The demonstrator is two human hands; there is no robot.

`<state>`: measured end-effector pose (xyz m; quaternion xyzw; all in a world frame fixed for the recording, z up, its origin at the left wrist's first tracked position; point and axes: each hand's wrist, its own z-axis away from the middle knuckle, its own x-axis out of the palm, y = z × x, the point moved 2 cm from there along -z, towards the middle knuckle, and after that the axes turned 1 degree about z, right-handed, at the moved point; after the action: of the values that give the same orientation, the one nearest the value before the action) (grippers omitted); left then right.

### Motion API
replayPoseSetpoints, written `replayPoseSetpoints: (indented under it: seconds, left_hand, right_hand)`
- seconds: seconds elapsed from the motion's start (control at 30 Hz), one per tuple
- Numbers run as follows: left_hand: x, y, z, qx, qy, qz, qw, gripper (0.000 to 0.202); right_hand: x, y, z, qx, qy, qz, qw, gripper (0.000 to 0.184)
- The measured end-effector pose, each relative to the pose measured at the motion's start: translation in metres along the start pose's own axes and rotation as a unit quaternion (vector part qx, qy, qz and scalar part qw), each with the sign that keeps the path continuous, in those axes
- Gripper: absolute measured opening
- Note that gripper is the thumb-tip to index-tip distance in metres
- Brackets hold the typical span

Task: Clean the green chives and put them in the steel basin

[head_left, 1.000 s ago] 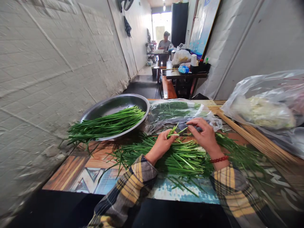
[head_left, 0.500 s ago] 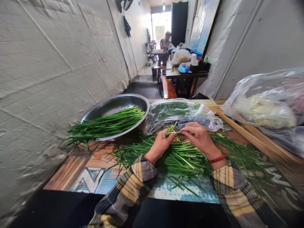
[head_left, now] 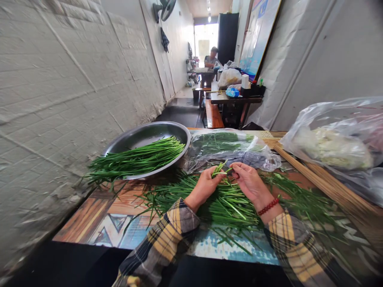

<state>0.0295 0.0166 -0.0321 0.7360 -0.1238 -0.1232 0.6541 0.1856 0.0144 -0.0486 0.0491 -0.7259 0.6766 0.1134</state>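
Observation:
My left hand (head_left: 206,185) is closed around a small bunch of garlic chives (head_left: 220,169), their pale ends poking up past the thumb. Close beside it, my right hand (head_left: 247,179), with a red bead bracelet at the wrist, pinches the end of a chive from that bunch. Under both hands a loose heap of chives (head_left: 230,203) spreads over the patterned tabletop (head_left: 101,207). Behind and to the left, a wide metal basin (head_left: 143,133) holds a large pile of chives (head_left: 143,157) whose leaves hang over its rim.
A clear plastic bag (head_left: 227,145) of greens lies behind my hands. To the right are long wooden sticks (head_left: 317,175) and a plastic bag (head_left: 332,143) with pale contents. A white wall (head_left: 60,99) runs along the left. Farther back, a person (head_left: 211,59) sits near another table (head_left: 236,98).
My right hand has turned and drawn in its fingers at the chive tips. The left hand keeps its bunch. The whole view has shifted slightly, with the scene sitting lower.

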Motion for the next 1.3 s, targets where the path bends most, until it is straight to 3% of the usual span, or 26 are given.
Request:
replayPoseSetpoints:
  seconds: [0.13, 0.23, 0.4, 0.53, 0.63, 0.8, 0.9, 1.03, 1.3]
  left_hand:
    - [-0.002, -0.001, 0.000, -0.011, 0.012, -0.013, 1.000, 0.028]
    - [-0.003, -0.002, 0.000, -0.024, 0.023, -0.012, 0.999, 0.028]
    - [-0.003, -0.008, -0.003, -0.041, 0.016, 0.050, 0.998, 0.036]
    - [-0.005, -0.011, -0.005, -0.034, 0.018, 0.057, 0.998, 0.034]
    - [-0.005, -0.012, -0.005, -0.027, 0.019, 0.048, 0.998, 0.028]
    - [-0.002, -0.010, -0.003, -0.037, -0.003, 0.050, 0.998, 0.023]
    - [0.000, -0.008, -0.002, -0.035, -0.027, 0.045, 0.998, 0.023]
    - [0.001, -0.008, -0.002, -0.032, -0.048, 0.018, 0.998, 0.024]
    - [0.000, -0.009, -0.001, -0.043, -0.053, -0.007, 0.998, 0.024]
  right_hand:
    - [-0.010, -0.004, -0.003, -0.013, 0.047, -0.083, 0.995, 0.025]
    - [-0.017, -0.008, -0.005, -0.027, 0.069, -0.085, 0.994, 0.023]
    - [-0.018, -0.008, -0.004, -0.065, 0.055, 0.019, 0.996, 0.027]
    - [-0.014, -0.008, -0.002, -0.133, -0.033, 0.174, 0.975, 0.020]
    - [-0.010, -0.007, 0.002, -0.131, -0.080, 0.254, 0.955, 0.023]
    - [-0.005, -0.006, 0.006, -0.114, -0.056, 0.288, 0.949, 0.021]
    - [-0.005, -0.006, 0.007, -0.093, -0.010, 0.235, 0.967, 0.020]
    - [-0.004, -0.004, 0.006, -0.046, 0.030, 0.086, 0.995, 0.021]
    - [0.000, -0.001, 0.006, 0.020, 0.105, -0.056, 0.993, 0.026]
